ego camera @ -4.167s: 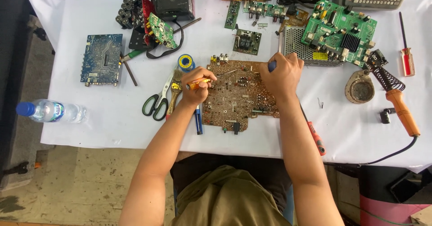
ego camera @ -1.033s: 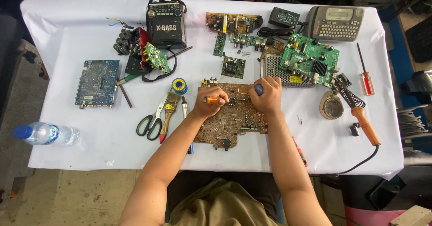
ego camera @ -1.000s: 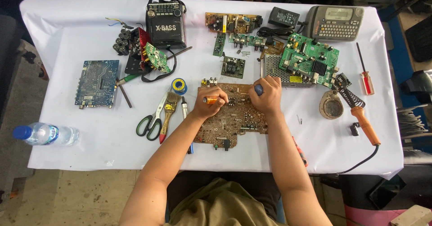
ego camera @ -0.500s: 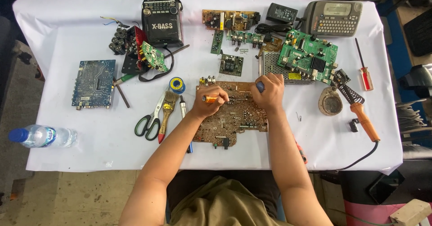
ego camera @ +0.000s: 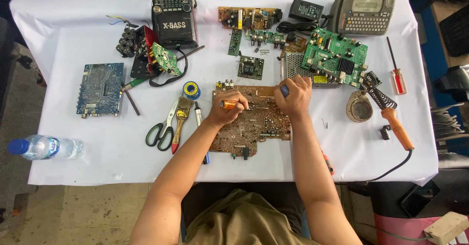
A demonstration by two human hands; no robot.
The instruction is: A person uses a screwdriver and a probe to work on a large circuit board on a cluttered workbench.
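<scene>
White cloth covers the workbench (ego camera: 73,40). Left to right: one clear plastic water bottle (ego camera: 44,147), one blue circuit board (ego camera: 100,89), one pair of green-handled scissors (ego camera: 163,128). At centre lies the large brown circuit board (ego camera: 251,123). Left hand (ego camera: 227,109) is clamped on a small orange-handled tool (ego camera: 227,104); right hand (ego camera: 293,96), apart from it, grips a blue-handled tool (ego camera: 284,90). Judgement: steady both wrists on the board. Further right: one green circuit board (ego camera: 334,57), one orange-handled soldering iron (ego camera: 395,128), one red-handled screwdriver (ego camera: 396,76).
</scene>
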